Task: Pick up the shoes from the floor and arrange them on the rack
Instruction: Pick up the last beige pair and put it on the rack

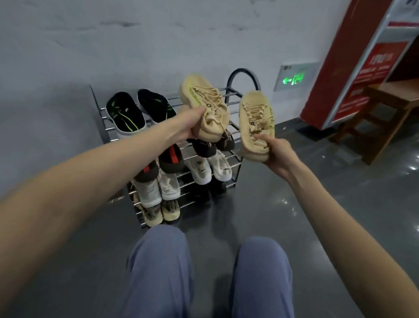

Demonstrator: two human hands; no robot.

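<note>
My left hand [192, 123] grips the heel of a tan laced shoe [204, 96], held above the right half of the metal shoe rack's [230, 92] top shelf. My right hand [274, 152] holds the matching tan shoe [254, 120] by its heel, just off the rack's right end. Both shoes point toe-first toward the wall. A black pair with green stripes [126, 113] lies on the left of the top shelf. The lower shelves carry dark, white and tan shoes [169, 181].
The rack stands against a grey wall [161, 36] on a glossy dark floor [322, 192]. A wooden bench [383, 111] and a red sign panel [366, 69] stand at the right. My knees in blue trousers [208, 279] fill the lower middle.
</note>
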